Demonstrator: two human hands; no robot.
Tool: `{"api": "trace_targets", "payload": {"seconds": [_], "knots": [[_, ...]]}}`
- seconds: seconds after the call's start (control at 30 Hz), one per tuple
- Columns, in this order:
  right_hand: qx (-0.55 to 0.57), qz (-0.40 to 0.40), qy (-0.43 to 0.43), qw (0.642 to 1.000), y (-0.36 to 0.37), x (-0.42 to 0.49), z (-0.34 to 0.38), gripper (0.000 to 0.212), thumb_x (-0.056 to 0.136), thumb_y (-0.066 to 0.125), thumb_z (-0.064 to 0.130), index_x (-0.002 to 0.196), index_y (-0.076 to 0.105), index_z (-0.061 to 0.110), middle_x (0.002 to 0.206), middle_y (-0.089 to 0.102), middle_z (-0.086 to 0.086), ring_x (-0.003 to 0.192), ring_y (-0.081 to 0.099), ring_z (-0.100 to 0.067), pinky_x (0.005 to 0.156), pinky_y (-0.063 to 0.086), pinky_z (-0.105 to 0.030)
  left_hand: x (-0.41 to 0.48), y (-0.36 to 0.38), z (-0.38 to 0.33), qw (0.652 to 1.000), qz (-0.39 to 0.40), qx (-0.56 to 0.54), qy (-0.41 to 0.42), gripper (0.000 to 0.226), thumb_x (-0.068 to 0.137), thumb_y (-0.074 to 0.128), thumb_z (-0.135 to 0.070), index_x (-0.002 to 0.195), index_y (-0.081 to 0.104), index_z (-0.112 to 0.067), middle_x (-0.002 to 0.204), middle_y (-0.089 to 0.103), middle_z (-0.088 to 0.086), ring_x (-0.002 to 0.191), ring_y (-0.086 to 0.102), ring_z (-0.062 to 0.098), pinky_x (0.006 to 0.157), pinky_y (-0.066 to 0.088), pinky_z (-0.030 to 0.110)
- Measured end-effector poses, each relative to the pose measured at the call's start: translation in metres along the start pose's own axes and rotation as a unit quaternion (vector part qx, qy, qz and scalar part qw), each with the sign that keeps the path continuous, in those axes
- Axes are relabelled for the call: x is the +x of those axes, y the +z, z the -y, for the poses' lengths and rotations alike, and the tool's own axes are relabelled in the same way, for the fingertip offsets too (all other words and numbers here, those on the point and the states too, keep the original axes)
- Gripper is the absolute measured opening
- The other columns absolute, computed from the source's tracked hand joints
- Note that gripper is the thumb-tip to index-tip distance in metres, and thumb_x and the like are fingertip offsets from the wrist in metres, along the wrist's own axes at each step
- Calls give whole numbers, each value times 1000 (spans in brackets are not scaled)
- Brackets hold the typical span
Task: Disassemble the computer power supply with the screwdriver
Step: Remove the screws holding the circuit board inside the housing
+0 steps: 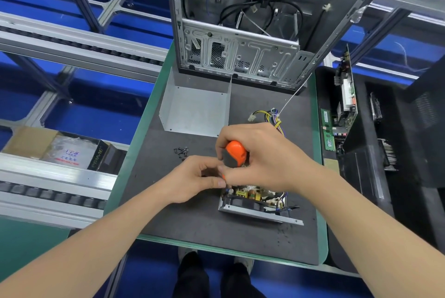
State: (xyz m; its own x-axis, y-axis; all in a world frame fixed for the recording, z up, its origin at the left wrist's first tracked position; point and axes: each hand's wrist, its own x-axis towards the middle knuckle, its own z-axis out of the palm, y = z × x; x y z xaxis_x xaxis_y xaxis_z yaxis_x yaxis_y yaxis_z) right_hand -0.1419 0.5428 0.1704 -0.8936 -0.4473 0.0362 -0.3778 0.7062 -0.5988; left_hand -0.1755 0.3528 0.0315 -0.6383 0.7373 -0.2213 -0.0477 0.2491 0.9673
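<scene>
Screws (181,152) lie loose on the mat (192,220), toward its left edge. The cover (195,109) lies detached toward the far left corner, so the housing is already open.

Left hand (192,178): fingers curled at the neck of the screwdriver (234,154), apparently pinching it steady.

Right hand (262,155): wrapped round the orange handle, tool near upright.

Beneath both hands, near the front edge, the power supply (255,203) sits with its board exposed in the tray.

Judged stage: about midway. The board screws, board and cables (274,118) remain to be freed.
</scene>
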Motion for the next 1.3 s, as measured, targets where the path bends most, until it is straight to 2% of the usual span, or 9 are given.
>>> {"api": "trace_targets", "payload": {"seconds": [0.13, 0.3, 0.53, 0.7, 0.87, 0.97, 1.03, 1.13, 1.3], "knots": [[1, 7, 0, 1000, -1, 0, 0, 19, 78, 78, 26, 87, 61, 24, 70, 57, 14, 69, 54, -11, 66, 48, -29, -1, 0, -3, 1000, 2, 5, 2, 9, 94, 74, -7, 99, 77, -14, 98, 77, 6, 95, 71, 15, 96, 56, 41], [6, 28, -7, 1000, -2, -1, 3, 20, 77, 78, 24, 87, 62, 21, 73, 59, 10, 70, 54, -12, 67, 48, -32, -2, 2, -8, 1000, 18, 5, 4, 44, 95, 71, -3, 80, 72, -45, 81, 71, -22, 81, 62, -9, 78, 46, 11], [15, 46, -10, 999, -5, -4, 3, 20, 75, 79, 14, 88, 64, 17, 77, 62, 5, 72, 56, -17, 68, 49, -38, -1, 3, -4, 1000, 13, -2, 11, 19, 95, 72, -6, 98, 75, -25, 98, 77, -1, 97, 68, 7, 93, 54, 33], [26, 36, -4, 999, -6, -4, 4, 17, 78, 78, 14, 88, 64, 17, 77, 62, 6, 72, 56, -16, 69, 49, -36, 1, 2, 1, 1000, 11, 3, 7, 11, 97, 71, -6, 108, 73, -6, 108, 76, 13, 110, 68, 34, 102, 52, 50], [40, 70, -7, 997, -9, -3, 4, 21, 74, 79, 9, 89, 66, 16, 80, 62, 6, 74, 56, -16, 69, 49, -36, 1, 1, -1, 1000, 24, 11, 8, 6, 96, 72, -8, 100, 73, -12, 99, 77, 1, 98, 70, 15, 94, 55, 40], [63, 133, -16, 989, -16, -4, 6, 30, 69, 77, 2, 91, 67, 18, 83, 60, 11, 79, 55, -13, 71, 48, -30, 2, 1, 1, 999, 32, -1, -3, 18, 96, 72, -9, 109, 71, 4, 111, 75, 18, 110, 69, 34, 103, 51, 52], [77, 180, 2, 981, -21, -2, 7, 32, 67, 74, 0, 91, 67, 20, 83, 60, 10, 83, 57, -16, 72, 49, -36, 2, 2, 1, 999, 42, -24, -7, 20, 96, 71, -5, 114, 71, 3, 116, 75, 15, 114, 69, 29, 106, 52, 48], [87, 249, 30, 964, -30, 2, 9, 31, 68, 73, -2, 87, 69, 22, 88, 59, 8, 88, 59, -23, 75, 51, -43, 1, 2, -3, 997, 51, -58, -12, 21, 95, 71, -3, 114, 77, -8, 112, 79, -4, 110, 70, 9, 101, 53, 27], [36, 300, 66, 951, -42, -2, 15, 31, 75, 74, 2, 88, 74, 31, 103, 53, 8, 92, 57, -10, 82, 51, -37, 3, 4, -20, 994, 77, -72, 10, 31, 96, 72, -7, 103, 82, -34, 107, 80, -7, 103, 72, 6, 97, 53, 22]]}}
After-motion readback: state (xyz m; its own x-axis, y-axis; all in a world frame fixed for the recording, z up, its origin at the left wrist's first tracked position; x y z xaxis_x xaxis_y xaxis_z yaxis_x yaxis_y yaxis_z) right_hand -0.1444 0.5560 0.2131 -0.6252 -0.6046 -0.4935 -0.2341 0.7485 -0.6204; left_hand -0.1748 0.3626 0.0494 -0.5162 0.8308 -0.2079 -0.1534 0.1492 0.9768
